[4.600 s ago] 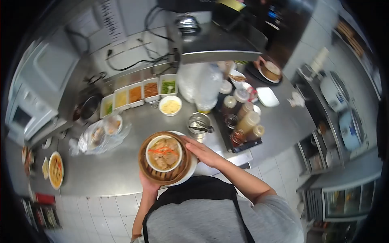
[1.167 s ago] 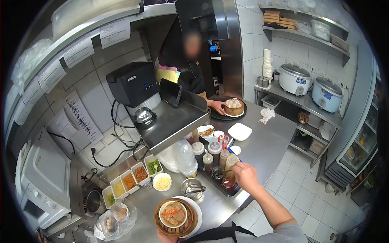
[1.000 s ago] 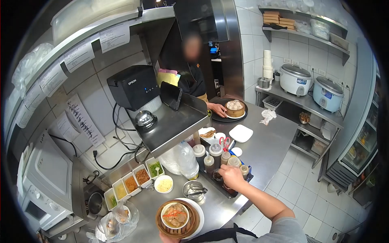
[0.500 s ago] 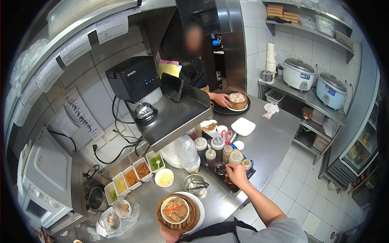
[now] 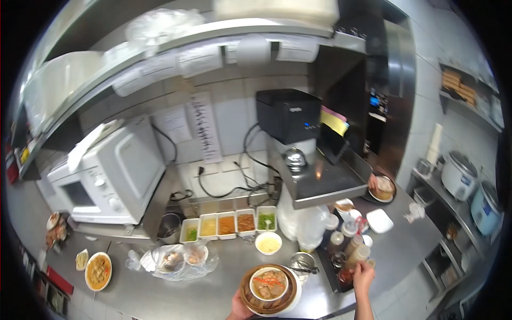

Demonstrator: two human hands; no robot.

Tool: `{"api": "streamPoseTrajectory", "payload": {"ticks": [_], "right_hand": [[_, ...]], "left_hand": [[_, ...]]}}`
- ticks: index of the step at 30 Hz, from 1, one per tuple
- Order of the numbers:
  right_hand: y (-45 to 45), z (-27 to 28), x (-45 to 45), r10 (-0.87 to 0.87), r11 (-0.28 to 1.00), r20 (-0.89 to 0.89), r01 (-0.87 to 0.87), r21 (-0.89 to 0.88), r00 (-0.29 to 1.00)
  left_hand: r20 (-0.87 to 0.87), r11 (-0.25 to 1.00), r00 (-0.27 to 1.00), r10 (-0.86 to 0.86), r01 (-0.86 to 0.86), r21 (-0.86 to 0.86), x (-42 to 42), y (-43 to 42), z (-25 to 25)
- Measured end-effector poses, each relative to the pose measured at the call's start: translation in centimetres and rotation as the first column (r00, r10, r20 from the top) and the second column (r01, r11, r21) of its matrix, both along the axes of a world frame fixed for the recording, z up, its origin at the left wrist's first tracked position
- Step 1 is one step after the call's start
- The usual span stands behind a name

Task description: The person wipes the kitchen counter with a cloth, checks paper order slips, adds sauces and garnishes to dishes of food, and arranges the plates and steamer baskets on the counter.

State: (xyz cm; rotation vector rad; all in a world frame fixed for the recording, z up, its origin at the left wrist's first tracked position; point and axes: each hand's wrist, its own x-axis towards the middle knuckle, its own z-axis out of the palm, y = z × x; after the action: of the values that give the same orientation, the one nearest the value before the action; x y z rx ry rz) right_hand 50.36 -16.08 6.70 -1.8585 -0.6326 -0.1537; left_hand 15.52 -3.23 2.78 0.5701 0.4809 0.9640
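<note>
My left hand (image 5: pixel 241 306) is closed on the near left edge of a round bamboo steamer (image 5: pixel 248 292). Inside the steamer is a white bowl of meat pieces (image 5: pixel 270 287) topped with red strips. A white plate (image 5: pixel 295 300) shows under the steamer's right side. My right hand (image 5: pixel 364 274) is over the black condiment tray (image 5: pixel 329 271), fingers pinched together beside a jar of red sauce (image 5: pixel 345 276). Whatever those fingers hold is too small to make out. Squeeze bottles (image 5: pixel 354 256) stand just behind that hand. A metal pot with a dark-handled utensil (image 5: pixel 303 263) sits between my hands.
Small tubs of toppings (image 5: pixel 226 225) line the wall beside a bowl of yellow bits (image 5: pixel 268 244). A plastic bag (image 5: pixel 181 261) and a noodle bowl (image 5: pixel 98 271) are left. A metal shelf (image 5: pixel 330 189) overhangs the counter. Another person's hand (image 5: pixel 372 181) touches a steamer (image 5: pixel 383 193).
The view has swung left, bringing the microwave and noodle bowl further into sight. My left hand stays on the steamer; my right hand remains at the condiment tray, near the red sauce.
</note>
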Motion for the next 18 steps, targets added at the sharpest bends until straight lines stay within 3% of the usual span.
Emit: {"api": "streamPoseTrajectory", "payload": {"ticks": [2, 4, 9, 11, 12, 18], "right_hand": [[0.0, -0.5, 0.1, 0.018, 1.0, 0.049, -0.019, 0.005, 0.999], [-0.1, -0.2, -0.3, 0.023, 0.997, -0.064, -0.018, 0.08, 0.998], [-0.5, -0.5, -0.2, 0.025, 0.994, -0.077, -0.016, 0.108, 0.997], [-0.7, -0.5, -0.3, 0.019, 0.994, -0.097, -0.009, 0.107, 0.995], [-0.7, -0.4, -0.3, 0.017, 0.994, -0.109, -0.005, 0.113, 0.994], [-1.1, -0.9, -0.3, 0.031, 0.991, -0.093, -0.019, 0.131, 0.995]], "left_hand": [[0.037, 0.999, 0.999, 0.013, -0.012, -0.034, 0.1, -0.4, 0.8], [0.056, 0.999, 0.998, 0.03, -0.027, -0.043, 0.1, -0.6, 1.4], [0.077, 0.996, 0.994, 0.079, -0.076, -0.045, 0.0, -1.5, 3.5], [0.341, 0.963, 0.94, 0.001, 0.091, -0.255, -0.1, -1.8, 5.3], [0.367, 0.955, 0.93, -0.006, 0.115, -0.274, -0.1, -1.6, 5.0], [0.235, 0.978, 0.972, -0.028, 0.075, -0.193, 0.0, -0.8, 3.1]]}}
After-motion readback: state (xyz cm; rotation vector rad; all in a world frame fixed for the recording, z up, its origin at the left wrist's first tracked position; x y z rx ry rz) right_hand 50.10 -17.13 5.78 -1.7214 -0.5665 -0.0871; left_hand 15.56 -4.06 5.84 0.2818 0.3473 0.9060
